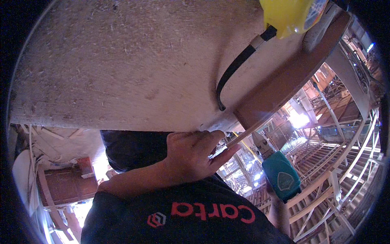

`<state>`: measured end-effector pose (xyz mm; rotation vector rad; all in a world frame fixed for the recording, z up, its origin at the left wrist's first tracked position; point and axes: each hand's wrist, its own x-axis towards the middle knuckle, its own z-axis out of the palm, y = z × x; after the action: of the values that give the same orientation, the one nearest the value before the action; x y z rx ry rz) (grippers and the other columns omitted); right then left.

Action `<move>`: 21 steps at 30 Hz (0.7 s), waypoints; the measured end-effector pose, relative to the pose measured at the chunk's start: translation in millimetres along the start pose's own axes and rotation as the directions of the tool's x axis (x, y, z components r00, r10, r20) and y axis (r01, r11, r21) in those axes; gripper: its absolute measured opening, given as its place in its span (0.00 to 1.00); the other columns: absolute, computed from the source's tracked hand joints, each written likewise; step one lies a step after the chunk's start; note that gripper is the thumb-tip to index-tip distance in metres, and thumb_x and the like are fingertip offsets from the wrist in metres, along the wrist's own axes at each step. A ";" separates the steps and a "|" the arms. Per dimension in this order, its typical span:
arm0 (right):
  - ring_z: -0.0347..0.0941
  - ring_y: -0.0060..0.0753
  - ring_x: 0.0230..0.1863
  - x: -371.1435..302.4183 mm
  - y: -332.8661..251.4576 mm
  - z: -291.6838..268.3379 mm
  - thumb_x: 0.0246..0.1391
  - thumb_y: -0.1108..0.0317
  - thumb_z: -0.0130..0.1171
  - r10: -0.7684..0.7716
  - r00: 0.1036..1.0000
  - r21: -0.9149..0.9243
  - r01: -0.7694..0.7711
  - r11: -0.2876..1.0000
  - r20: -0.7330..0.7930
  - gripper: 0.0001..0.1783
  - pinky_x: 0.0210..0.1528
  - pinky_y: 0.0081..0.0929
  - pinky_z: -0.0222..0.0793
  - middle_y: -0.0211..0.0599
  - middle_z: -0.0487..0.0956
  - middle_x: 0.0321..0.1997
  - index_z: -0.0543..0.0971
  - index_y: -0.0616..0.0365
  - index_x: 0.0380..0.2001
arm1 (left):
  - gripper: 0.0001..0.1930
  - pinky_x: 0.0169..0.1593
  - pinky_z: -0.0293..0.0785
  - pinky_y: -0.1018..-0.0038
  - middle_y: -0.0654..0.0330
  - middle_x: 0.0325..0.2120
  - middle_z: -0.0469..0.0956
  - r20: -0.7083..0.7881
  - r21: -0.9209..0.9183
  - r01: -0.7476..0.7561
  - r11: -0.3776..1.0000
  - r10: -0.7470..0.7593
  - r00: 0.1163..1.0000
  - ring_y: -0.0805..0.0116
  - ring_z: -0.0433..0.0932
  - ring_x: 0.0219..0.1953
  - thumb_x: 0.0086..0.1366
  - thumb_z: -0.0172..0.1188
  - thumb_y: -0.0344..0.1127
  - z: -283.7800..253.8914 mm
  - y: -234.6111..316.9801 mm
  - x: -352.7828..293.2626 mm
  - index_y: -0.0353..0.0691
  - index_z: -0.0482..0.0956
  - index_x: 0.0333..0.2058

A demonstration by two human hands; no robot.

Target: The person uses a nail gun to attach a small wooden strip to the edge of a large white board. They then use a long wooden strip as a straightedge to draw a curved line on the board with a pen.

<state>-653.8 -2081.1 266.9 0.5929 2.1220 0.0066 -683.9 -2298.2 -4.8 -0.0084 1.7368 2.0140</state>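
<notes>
A large pale wooden board [122, 65] fills the upper part of the view. A brown wooden strip [280, 89] runs along its right edge. My left hand [193, 156] is closed at the near end of that strip, thumb below and fingers above. Off to the right, beyond the strip, my right hand is mostly hidden behind a teal box-shaped tool [281, 175] with a metal part at its upper end. The tool's kind is unclear. On the board lies a yellow plastic-bodied object [288, 16], cut off at the top, with a black strap [235, 69] trailing from it.
My dark shirt [195, 219] is close against the board's near edge. To the lower right are several wooden slats and frames [321, 195]. At the lower left stands a brown wooden surface [69, 185]. Bright light glares behind the strip.
</notes>
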 end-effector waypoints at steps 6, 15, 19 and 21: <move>0.80 0.32 0.46 5.6 0.7 1.4 0.53 0.69 0.63 -0.022 1.000 0.020 0.022 1.000 -0.017 0.21 0.50 0.32 0.78 0.39 0.83 0.46 0.77 0.63 0.51 | 0.14 0.18 0.66 0.74 0.69 0.09 0.70 0.007 -0.011 -0.017 1.000 0.017 1.000 0.72 0.73 0.12 0.56 0.72 0.46 3.7 -2.1 -1.5 0.45 0.78 0.27; 0.80 0.33 0.46 14.6 -0.9 5.7 0.51 0.69 0.65 -0.059 0.998 0.035 0.061 0.998 -0.034 0.22 0.51 0.32 0.77 0.39 0.84 0.45 0.78 0.63 0.50 | 0.14 0.17 0.66 0.75 0.68 0.10 0.72 -0.022 -0.001 -0.051 0.999 0.051 0.998 0.73 0.73 0.12 0.54 0.74 0.43 1.5 -4.6 -0.3 0.44 0.78 0.28; 0.80 0.33 0.46 17.5 -4.0 6.0 0.50 0.70 0.65 -0.071 0.997 0.049 0.073 0.996 -0.038 0.22 0.51 0.32 0.77 0.39 0.84 0.45 0.78 0.63 0.49 | 0.15 0.17 0.69 0.76 0.66 0.12 0.76 -0.015 -0.025 -0.025 0.999 0.025 1.000 0.73 0.75 0.12 0.52 0.76 0.40 0.2 -3.7 -2.3 0.41 0.79 0.29; 0.80 0.33 0.46 19.0 -4.2 6.0 0.50 0.70 0.66 -0.078 0.996 0.064 0.080 0.995 -0.034 0.22 0.51 0.32 0.77 0.39 0.84 0.45 0.78 0.63 0.49 | 0.15 0.17 0.69 0.76 0.66 0.12 0.76 -0.003 -0.030 -0.023 0.999 0.023 1.000 0.73 0.76 0.12 0.52 0.76 0.40 0.5 -3.8 -2.2 0.41 0.79 0.30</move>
<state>-660.0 -2078.2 247.7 0.5498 2.1819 -0.0981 -680.4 -2298.1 -7.6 -0.0006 1.7152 2.0573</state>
